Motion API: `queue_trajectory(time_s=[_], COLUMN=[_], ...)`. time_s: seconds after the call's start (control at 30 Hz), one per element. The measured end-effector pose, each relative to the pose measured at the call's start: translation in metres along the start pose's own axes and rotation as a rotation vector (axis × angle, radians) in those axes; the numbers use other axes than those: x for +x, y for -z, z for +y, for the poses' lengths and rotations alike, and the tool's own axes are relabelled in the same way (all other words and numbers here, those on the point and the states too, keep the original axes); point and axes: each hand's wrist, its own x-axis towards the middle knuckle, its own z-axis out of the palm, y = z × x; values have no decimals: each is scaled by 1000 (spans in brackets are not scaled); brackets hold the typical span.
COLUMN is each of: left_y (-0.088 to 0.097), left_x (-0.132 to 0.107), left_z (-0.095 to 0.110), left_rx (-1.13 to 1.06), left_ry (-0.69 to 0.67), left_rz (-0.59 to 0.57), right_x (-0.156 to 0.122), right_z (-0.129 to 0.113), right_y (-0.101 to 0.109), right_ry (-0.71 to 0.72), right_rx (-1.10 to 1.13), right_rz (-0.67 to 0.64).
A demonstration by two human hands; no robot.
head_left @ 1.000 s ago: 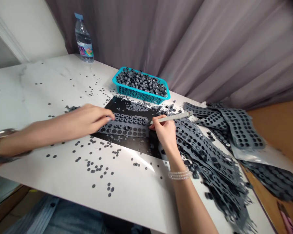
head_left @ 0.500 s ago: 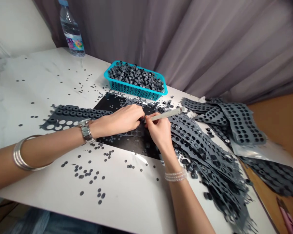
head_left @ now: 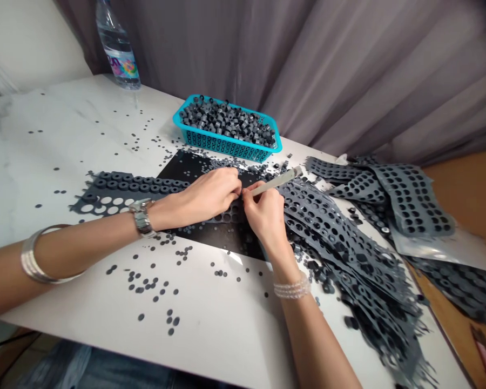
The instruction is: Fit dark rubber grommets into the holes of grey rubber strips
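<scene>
My left hand (head_left: pixel 211 195) lies across a dark grey perforated rubber strip (head_left: pixel 117 186), its fingers curled and pinched at the strip's right part; the fingertips are partly hidden. Thick round rings fill the strip's upper rows, while open holes show along its lower left. My right hand (head_left: pixel 266 212) grips a pale pen-like tool (head_left: pixel 278 180), whose lower tip is hidden between the two hands. The fingertips of both hands nearly meet. Beneath them lies a black mat (head_left: pixel 210 234), with small grey discs scattered over it.
A turquoise basket (head_left: pixel 227 141) heaped with short grey rubber rings stands behind the mat. Perforated rubber sheets (head_left: pixel 348 254) pile up on the right. Loose grey discs (head_left: pixel 146 283) dot the white table (head_left: pixel 210 324). A water bottle (head_left: pixel 121 59) stands at the back left.
The view has shifted slightly. The pale tool tilts a little more steeply in my right hand, and the hands stay close together over the strip.
</scene>
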Motion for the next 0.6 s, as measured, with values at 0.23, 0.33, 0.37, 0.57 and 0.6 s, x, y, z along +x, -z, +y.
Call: queue_trajectory(time_s=[0.23,0.33,0.37,0.57,0.6], left_y=[35,34,32,21,21], left_x=[-8,-10,-11,-15,-15], left_z=[-12,-17,-19,-15,-13], left_rx=[-975,-1401,-1498,-1746,-1765], left_ry=[562,680,703,749,752], left_rz=[160,24,-9,-57,-58], right_x=[3,4,4,2,1], right_z=[5,9,9,5,5], right_y=[2,5,6,6,4], right_ry=[-75,-108,-118,-92,-90], right_rx=[82,134,138,220,244], right_rz=[19,88,118,146,129])
